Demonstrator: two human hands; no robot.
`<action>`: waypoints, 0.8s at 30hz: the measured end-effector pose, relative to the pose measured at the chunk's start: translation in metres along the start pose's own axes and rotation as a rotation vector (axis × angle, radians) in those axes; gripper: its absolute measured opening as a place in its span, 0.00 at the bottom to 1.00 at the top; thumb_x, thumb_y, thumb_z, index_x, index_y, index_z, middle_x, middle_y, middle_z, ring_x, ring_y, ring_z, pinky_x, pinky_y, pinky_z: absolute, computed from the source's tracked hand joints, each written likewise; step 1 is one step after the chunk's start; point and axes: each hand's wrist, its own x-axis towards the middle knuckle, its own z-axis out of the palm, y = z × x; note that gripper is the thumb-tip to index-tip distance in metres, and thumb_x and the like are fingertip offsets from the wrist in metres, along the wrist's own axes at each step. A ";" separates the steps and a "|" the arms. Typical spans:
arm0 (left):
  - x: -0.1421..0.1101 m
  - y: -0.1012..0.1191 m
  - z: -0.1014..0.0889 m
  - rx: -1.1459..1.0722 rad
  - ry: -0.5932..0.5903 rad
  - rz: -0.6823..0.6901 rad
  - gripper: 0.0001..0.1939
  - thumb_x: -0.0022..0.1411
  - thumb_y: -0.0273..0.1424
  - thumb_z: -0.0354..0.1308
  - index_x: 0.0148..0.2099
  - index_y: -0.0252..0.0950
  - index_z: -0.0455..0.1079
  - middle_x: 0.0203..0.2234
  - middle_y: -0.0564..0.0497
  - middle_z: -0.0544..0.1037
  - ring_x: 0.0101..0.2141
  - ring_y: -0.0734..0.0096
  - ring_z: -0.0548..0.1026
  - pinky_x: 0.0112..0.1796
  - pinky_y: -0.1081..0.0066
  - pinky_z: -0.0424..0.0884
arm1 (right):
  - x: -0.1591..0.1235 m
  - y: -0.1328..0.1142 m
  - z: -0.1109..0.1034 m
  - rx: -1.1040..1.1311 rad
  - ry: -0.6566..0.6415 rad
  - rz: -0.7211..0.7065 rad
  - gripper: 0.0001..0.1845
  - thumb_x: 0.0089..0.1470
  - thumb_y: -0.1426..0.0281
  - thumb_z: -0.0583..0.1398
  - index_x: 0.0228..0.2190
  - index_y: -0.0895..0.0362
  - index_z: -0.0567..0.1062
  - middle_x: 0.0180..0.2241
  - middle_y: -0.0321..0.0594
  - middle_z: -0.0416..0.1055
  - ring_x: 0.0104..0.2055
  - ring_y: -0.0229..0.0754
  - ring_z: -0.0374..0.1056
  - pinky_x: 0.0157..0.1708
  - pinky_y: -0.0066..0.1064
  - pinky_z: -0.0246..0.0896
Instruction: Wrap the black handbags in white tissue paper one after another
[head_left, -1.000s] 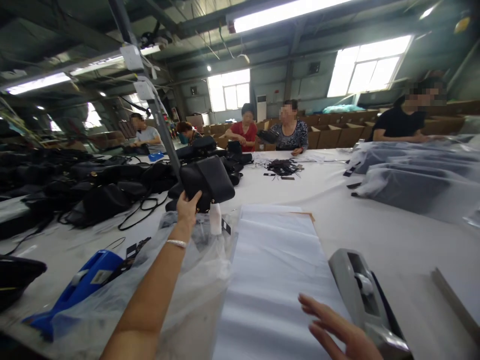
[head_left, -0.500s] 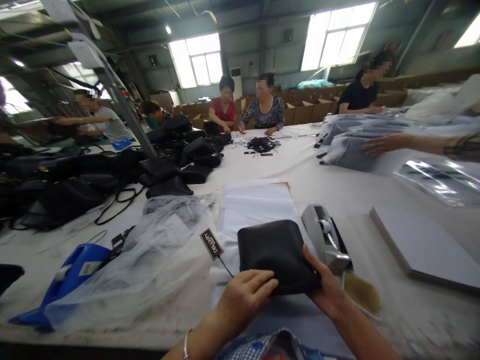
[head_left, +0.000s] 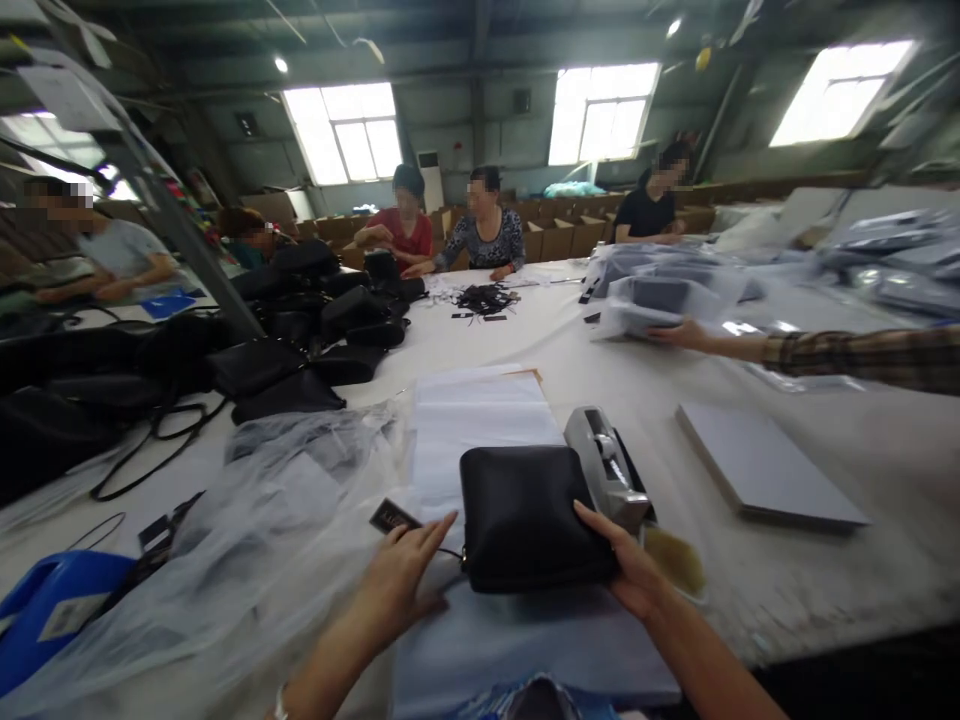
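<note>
A small black bag (head_left: 525, 515) with a smooth surface lies over a stack of white paper sheets (head_left: 480, 405). My right hand (head_left: 634, 565) grips its right edge, thumb on top and fingers underneath. On the other side, my left hand (head_left: 405, 580) is off the bag, fingers stretched and apart, close to the cord of a black hang tag (head_left: 392, 516). The tag sticks out to the left of the bag, partly behind my left fingers; whether they touch it I cannot tell. Right behind the bag stands a grey tape dispenser (head_left: 611, 465).
Crumpled clear plastic (head_left: 285, 520) and a blue tape dispenser (head_left: 64, 610) lie left, below piled black bags (head_left: 262, 370). A grey board stack (head_left: 765, 465) lies right. A co-worker's hand (head_left: 679, 335) holds a wrapped bag. Several people work across the table, near black tags (head_left: 484, 298).
My left hand has let go of the bag's front edge and moved left, opening. The view has turned right. The co-worker's arm at right now reaches a wrapped bag.
</note>
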 end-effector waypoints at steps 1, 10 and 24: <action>-0.003 -0.004 0.004 0.063 0.049 -0.013 0.49 0.55 0.27 0.64 0.71 0.47 0.41 0.57 0.44 0.72 0.56 0.55 0.70 0.61 0.48 0.55 | 0.000 0.000 0.001 0.014 -0.010 0.001 0.20 0.52 0.64 0.68 0.46 0.60 0.77 0.39 0.44 0.81 0.40 0.46 0.77 0.47 0.34 0.72; -0.021 -0.019 -0.020 0.379 -0.008 -0.207 0.27 0.56 0.25 0.59 0.59 0.40 0.69 0.38 0.45 0.81 0.41 0.55 0.77 0.48 0.55 0.68 | 0.005 0.015 0.026 -0.209 -0.209 -0.144 0.29 0.53 0.62 0.65 0.56 0.53 0.69 0.50 0.40 0.75 0.51 0.45 0.72 0.55 0.37 0.65; 0.032 0.013 -0.025 -0.073 0.382 0.013 0.19 0.70 0.35 0.48 0.61 0.42 0.66 0.56 0.48 0.73 0.55 0.64 0.73 0.54 0.62 0.72 | 0.112 -0.081 0.039 -1.774 -0.077 -0.770 0.14 0.60 0.68 0.56 0.43 0.56 0.79 0.42 0.42 0.79 0.42 0.44 0.74 0.45 0.32 0.66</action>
